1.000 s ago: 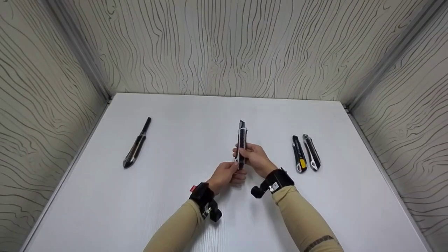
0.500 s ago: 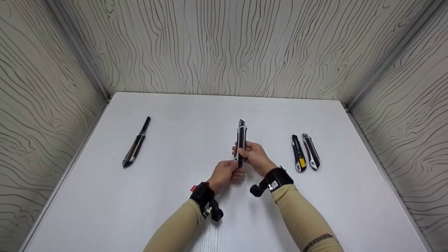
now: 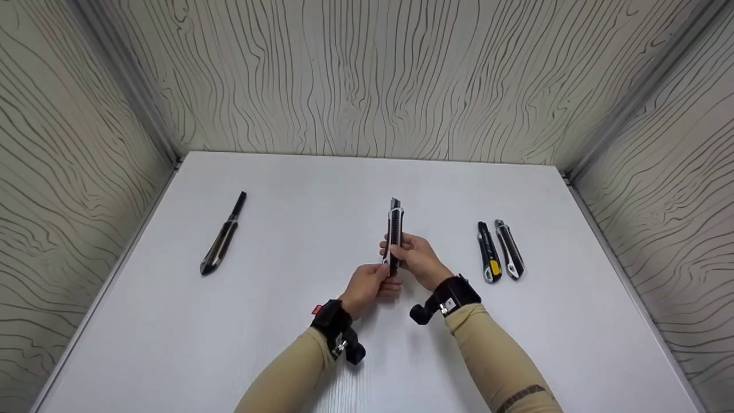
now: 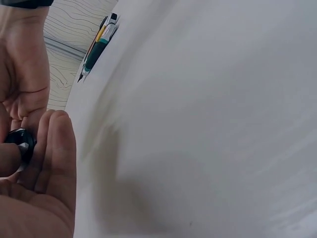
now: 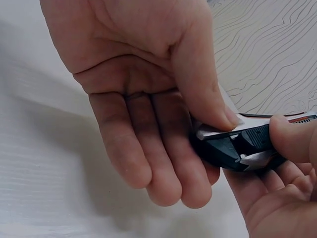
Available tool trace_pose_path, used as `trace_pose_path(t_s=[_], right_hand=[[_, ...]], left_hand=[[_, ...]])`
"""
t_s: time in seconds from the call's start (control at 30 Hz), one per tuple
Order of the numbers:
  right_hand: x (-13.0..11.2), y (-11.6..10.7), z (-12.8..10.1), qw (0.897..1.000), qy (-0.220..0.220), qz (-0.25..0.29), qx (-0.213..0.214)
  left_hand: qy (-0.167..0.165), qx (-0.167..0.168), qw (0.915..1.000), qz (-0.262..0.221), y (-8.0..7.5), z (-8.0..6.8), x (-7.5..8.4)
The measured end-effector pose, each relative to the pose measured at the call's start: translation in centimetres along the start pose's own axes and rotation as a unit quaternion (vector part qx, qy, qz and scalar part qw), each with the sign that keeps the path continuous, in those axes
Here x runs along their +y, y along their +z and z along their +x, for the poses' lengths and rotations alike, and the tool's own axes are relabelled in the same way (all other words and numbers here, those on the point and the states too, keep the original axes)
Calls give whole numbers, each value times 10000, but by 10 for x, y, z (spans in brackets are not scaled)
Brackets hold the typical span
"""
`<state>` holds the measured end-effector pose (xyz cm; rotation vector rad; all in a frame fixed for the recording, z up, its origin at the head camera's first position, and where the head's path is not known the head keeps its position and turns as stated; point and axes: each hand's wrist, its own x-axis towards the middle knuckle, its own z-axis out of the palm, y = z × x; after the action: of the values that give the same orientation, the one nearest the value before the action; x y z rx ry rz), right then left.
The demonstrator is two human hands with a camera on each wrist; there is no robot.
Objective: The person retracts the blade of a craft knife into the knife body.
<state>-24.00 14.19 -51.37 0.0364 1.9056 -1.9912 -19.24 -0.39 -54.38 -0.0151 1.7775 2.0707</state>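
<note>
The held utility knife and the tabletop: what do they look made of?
Utility knife, held by the right hand and left hand: matte black body, likely plastic or rubber grip, with a bright silvery rail that looks like metal. Table: smooth white top with faint sheen, probably laminate; uncertain.

Both forearms, in tan sleeves with a black strap at each wrist, reach forward and meet at the middle. The right hand [image 3: 417, 259] sits a little farther out, its fingers [image 5: 148, 148] curled together and the thumb pressing down in a grip. The left hand [image 3: 370, 285] lies just behind it, touching it, with fingers curled and fingertips [image 4: 58, 144] pinching.
</note>
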Motion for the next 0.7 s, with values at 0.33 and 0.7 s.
trace_pose_path(t_s=[0.33, 0.7], right_hand=[[2, 1, 0, 9999, -68, -139, -44], [1, 2, 0, 9996, -39, -253, -110]], left_hand=[[-30, 34, 10000, -44, -1, -1, 1], [-33, 83, 10000, -9, -2, -2, 5]])
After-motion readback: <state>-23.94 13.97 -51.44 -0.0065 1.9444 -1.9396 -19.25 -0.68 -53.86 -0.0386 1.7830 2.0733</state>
